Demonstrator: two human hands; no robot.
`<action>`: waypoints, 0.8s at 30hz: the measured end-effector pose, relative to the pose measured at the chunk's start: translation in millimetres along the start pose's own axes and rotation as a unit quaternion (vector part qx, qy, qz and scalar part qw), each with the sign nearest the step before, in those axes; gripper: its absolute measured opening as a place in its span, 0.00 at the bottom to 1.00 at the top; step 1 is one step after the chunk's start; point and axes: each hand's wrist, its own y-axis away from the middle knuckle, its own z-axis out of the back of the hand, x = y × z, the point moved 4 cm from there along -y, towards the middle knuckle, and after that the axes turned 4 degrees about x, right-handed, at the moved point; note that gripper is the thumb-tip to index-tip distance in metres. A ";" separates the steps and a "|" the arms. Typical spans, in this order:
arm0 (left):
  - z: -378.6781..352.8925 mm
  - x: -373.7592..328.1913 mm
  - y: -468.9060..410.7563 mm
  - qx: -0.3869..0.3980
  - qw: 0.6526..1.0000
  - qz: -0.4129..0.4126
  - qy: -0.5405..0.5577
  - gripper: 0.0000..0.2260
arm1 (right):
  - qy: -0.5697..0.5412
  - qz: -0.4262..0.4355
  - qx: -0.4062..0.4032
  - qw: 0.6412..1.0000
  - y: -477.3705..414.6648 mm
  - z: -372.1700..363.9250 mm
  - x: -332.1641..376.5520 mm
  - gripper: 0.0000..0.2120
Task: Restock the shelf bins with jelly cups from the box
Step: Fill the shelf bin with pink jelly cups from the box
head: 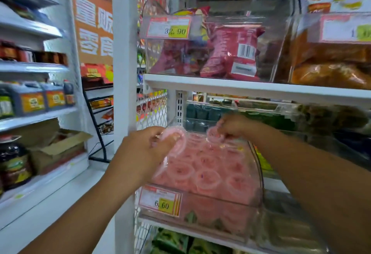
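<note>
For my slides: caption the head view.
Left hand and right hand each hold a jelly cup over the cup-filled clear bin tagged 6.60.

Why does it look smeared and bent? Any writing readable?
Head view: motion blur softens the left hand, right hand and pink jelly cups; the wide lens slants the left shelves; glare streaks the upper clear bins; price tags 32.90 and 6.60 are legible.

The jelly cups [206, 175] lie heaped in a bin [220, 205] on a shelf [276, 185], its price tag [159, 200] in front, the left hand [144, 147] and right hand [234, 125] each holding a cup over its rear, bagged snacks [232, 51] on the upper shelf [261, 90], a box [60, 149] on shelving well left.
</note>
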 end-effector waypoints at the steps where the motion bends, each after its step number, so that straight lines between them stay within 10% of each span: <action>1: -2.3 -1.0 -4.4 0.004 1.000 -0.002 -0.012 0.16 | -0.011 -0.012 0.018 1.000 -4.8 -4.9 -1.3 0.10; 8: -12.3 -3.4 -17.3 0.036 0.999 -0.011 -0.037 0.12 | -0.073 -0.040 0.064 0.994 -11.0 -17.4 -8.4 0.07; 13: -21.5 -11.0 -29.6 0.056 0.997 -0.004 -0.057 0.11 | 0.113 0.057 0.033 0.991 4.6 -2.1 5.8 0.14; 18: -30.8 -28.1 -48.1 0.090 0.993 0.007 -0.070 0.17 | -0.312 0.178 0.243 0.901 52.5 6.6 30.9 0.16; 24: -44.3 -35.0 -55.0 0.144 0.988 0.044 0.029 0.18 | -0.249 0.164 0.102 0.949 44.1 17.2 20.2 0.08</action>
